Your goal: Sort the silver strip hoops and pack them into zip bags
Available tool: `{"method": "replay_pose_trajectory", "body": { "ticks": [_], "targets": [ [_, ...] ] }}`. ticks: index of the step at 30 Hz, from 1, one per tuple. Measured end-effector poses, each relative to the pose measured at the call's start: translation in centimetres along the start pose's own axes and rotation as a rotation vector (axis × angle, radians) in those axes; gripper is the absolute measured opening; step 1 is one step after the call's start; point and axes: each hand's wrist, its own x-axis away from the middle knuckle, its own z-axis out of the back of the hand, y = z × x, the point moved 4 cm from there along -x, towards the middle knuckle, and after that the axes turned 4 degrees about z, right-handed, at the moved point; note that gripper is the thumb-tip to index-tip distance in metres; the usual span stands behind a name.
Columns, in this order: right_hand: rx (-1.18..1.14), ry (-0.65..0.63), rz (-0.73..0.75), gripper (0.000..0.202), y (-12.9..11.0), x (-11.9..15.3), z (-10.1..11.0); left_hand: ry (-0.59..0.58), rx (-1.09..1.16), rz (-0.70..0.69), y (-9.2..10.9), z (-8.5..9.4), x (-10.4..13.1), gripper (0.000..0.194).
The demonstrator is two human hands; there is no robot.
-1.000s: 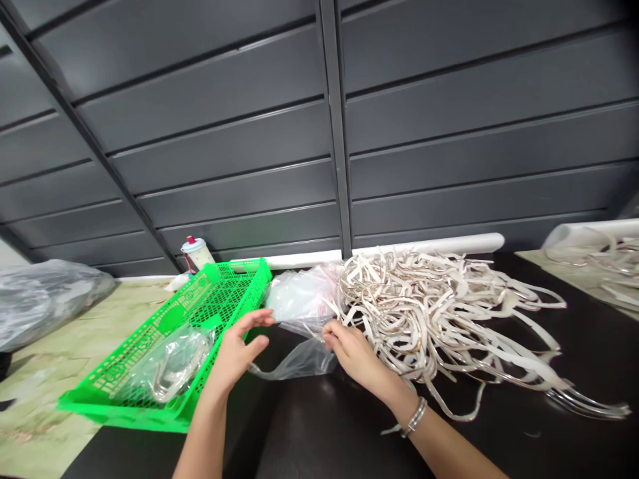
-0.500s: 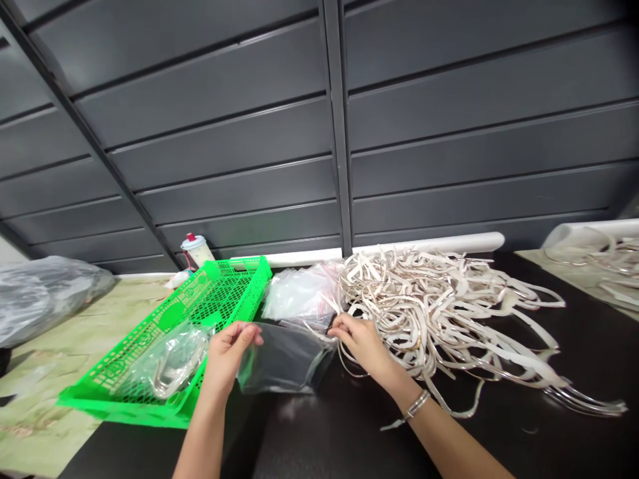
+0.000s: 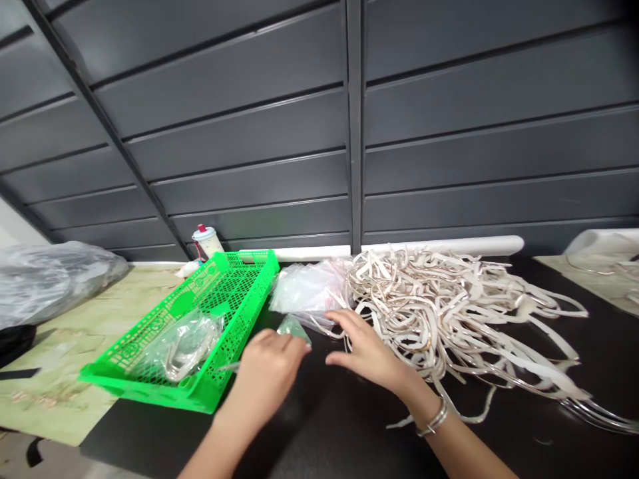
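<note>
Thin clear plastic bag (image 3: 294, 329) is grasped in the left hand (image 3: 272, 366), fingers curled over it, back of hand turned to camera; most of the bag is hidden behind the hand, so its contents cannot be told. A short pale tip (image 3: 229, 367) is seen at the thumb side of that hand, against the basket wall; what it belongs to cannot be told. Right hand (image 3: 367, 356) is held released, thumb and fingers parted, just right of the bag and near the left edge of a big tangled pile of white and silvery flat strips (image 3: 434, 313). A silver metal bracelet (image 3: 434, 419) is worn on the right wrist. Both hands are placed over a black smooth tabletop (image 3: 339, 432). Beyond them, a stack of flat clear plastic bags (image 3: 309, 289) is laid between the pile and a bright green perforated plastic basket (image 3: 144, 392). In the basket's near half, a filled clear plastic bag (image 3: 154, 342) is seen, with coiled silvery-white strips (image 3: 184, 359) inside. A white bottle with pale blue lid and red cap (image 3: 207, 241) is stood behind the basket, by the dark grey panelled wall (image 3: 259, 126).
</note>
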Motion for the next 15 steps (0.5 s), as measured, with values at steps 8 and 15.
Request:
{"method": "replay_pose_trajectory", "body": {
  "ticks": [8,15],
  "targets": [
    [0.018,-0.582,0.135,0.013,-2.2,3.3,-4.4,-0.330,-0.799,-0.086,-2.7,-4.5,8.1,0.010],
    [-0.125,-0.502,-0.087,0.023,0.8,7.7,-5.5,-0.342,-0.444,0.187,-5.9,5.0,12.3,0.096]
  ]
}}
